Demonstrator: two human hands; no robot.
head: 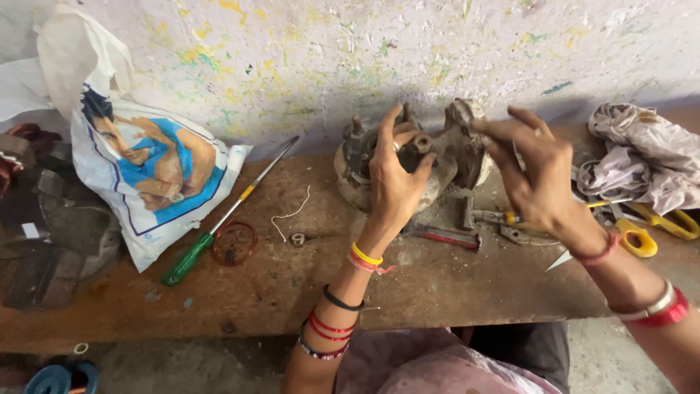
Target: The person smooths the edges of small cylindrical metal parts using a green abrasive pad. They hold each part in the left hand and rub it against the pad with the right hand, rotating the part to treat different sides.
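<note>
Bench edge: worn brown workbench (437, 292) runs left to right below the hands; a rusty ring (233, 243) and a small nut (297, 238) lie near its middle.
Left hand: left hand (394, 179) is cupped over the front of the grimy metal casting (415, 157), fingers curled round a short threaded stub at its centre, closed on it.
Right hand: right hand (536, 171) pinches the casting's upper right lug with fingertips, palm held off the metal.
Key relation: casting stands against the wall at the back of the bench, straight ahead of both hands; its long axis runs left to right, left hand on the middle, right hand on the right end.
Loose tools: green-handled screwdriver (219, 226) lies diagonally at left; red-handled tool (445, 236), pliers (525, 235) and yellow-handled scissors (649, 230) lie just under the right wrist.
Packages: white plastic bag (146, 175) printed with a blue-shirted figure slumps at far left.
Far right: crumpled pale rag (642, 157) lies by the wall.
Wall: paint-flecked wall (364, 51) behind.
</note>
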